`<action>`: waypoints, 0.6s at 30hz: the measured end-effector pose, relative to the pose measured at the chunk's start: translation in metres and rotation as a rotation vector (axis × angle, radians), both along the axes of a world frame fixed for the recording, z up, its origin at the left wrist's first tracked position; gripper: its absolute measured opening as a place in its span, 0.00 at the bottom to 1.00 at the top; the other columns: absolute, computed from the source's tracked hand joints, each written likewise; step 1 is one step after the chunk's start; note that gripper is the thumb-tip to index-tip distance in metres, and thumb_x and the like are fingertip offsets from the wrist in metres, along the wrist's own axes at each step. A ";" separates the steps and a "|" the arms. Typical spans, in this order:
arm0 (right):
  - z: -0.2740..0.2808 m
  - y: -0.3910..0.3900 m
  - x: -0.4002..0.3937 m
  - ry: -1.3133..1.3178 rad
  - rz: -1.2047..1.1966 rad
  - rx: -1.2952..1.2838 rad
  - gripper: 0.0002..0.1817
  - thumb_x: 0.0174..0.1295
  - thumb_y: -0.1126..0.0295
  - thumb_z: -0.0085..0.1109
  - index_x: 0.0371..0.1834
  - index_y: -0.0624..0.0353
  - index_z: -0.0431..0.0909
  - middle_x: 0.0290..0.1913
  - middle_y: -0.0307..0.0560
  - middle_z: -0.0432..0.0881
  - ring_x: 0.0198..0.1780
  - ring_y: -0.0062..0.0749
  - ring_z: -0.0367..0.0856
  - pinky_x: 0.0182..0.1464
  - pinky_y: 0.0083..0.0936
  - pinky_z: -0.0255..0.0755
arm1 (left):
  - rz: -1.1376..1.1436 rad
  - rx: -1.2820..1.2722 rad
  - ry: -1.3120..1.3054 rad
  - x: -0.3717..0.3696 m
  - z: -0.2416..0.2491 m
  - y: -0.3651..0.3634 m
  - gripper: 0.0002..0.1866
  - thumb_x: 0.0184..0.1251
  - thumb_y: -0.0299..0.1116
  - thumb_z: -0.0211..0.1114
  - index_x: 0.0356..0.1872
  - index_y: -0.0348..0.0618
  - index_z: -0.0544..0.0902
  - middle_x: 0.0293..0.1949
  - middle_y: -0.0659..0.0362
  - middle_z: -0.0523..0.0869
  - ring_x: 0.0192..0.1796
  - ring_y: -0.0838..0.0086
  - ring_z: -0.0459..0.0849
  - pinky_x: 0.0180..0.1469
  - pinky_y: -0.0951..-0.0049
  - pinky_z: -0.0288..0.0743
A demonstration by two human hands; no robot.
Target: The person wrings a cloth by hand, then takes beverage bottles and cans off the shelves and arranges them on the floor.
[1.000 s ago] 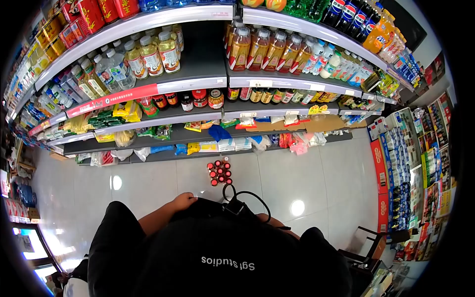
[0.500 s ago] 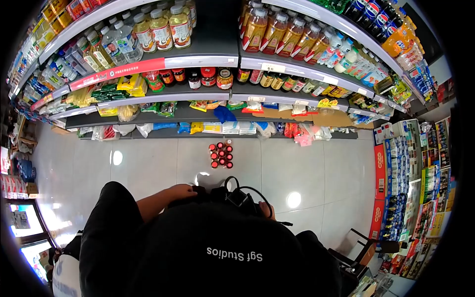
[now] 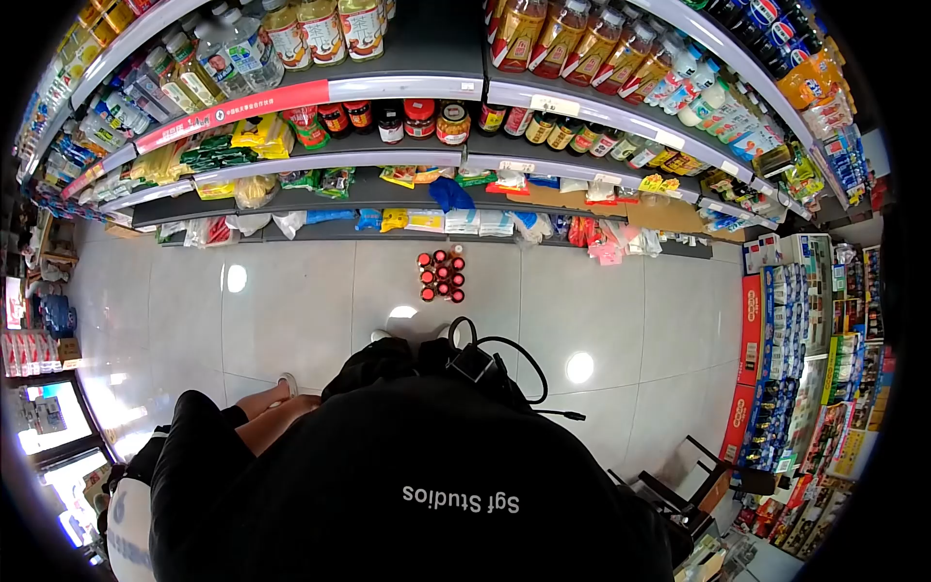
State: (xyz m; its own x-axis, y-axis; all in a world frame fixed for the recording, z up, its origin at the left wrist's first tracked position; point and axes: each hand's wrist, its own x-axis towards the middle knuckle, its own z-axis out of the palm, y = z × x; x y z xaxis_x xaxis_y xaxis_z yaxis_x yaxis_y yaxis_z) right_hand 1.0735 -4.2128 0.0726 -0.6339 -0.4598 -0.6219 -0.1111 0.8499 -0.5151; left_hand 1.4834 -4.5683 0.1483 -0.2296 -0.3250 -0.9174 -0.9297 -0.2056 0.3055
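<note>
My left hand (image 3: 304,403) is low at the left of my body, against my dark clothing; its fingers are too hidden to make out. My right hand does not show. A black device (image 3: 473,363) with a looped cable hangs at my front. Beyond my feet, a tight group of several red-capped bottles (image 3: 442,276) stands on the tiled floor, close to the bottom shelf.
Shelves (image 3: 407,87) with bottles, jars and packets span the far side. A blue bag (image 3: 450,195) overhangs a lower shelf. Stacked goods (image 3: 776,339) and a dark chair (image 3: 693,480) are at the right. Another person's foot (image 3: 288,384) is on the left.
My left hand has drawn back toward my body, and my right hand has left the view. The bottles and shelves sit slightly higher in the picture. Another person's foot now shows at left.
</note>
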 end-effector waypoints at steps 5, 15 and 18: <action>0.001 -0.004 -0.003 0.017 -0.008 0.019 0.25 0.60 0.50 0.48 0.27 0.66 0.78 0.29 0.61 0.79 0.33 0.56 0.77 0.34 0.42 0.68 | 0.080 0.001 -0.035 0.015 0.026 -0.004 0.24 0.61 0.53 0.54 0.38 0.40 0.81 0.34 0.55 0.82 0.39 0.69 0.78 0.44 0.70 0.70; 0.002 -0.006 -0.007 0.027 -0.040 0.030 0.26 0.60 0.50 0.48 0.26 0.67 0.77 0.27 0.61 0.79 0.32 0.56 0.77 0.33 0.42 0.68 | 0.148 -0.036 -0.071 0.017 0.059 -0.043 0.22 0.62 0.52 0.53 0.37 0.41 0.81 0.34 0.57 0.81 0.39 0.71 0.78 0.44 0.71 0.69; 0.002 -0.004 -0.008 0.028 -0.055 0.033 0.26 0.60 0.49 0.48 0.25 0.67 0.77 0.27 0.61 0.79 0.31 0.56 0.77 0.33 0.42 0.68 | 0.158 -0.038 -0.071 0.014 0.061 -0.048 0.21 0.62 0.51 0.53 0.37 0.42 0.81 0.33 0.58 0.81 0.38 0.72 0.77 0.45 0.71 0.69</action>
State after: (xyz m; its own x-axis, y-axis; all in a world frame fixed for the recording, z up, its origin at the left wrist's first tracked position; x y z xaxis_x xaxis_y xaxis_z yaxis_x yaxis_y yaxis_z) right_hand 1.0654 -4.2167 0.0749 -0.6747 -0.4034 -0.6181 -0.0777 0.8716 -0.4840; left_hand 1.4975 -4.6158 0.2089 -0.1083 -0.3864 -0.9160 -0.9062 -0.3406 0.2508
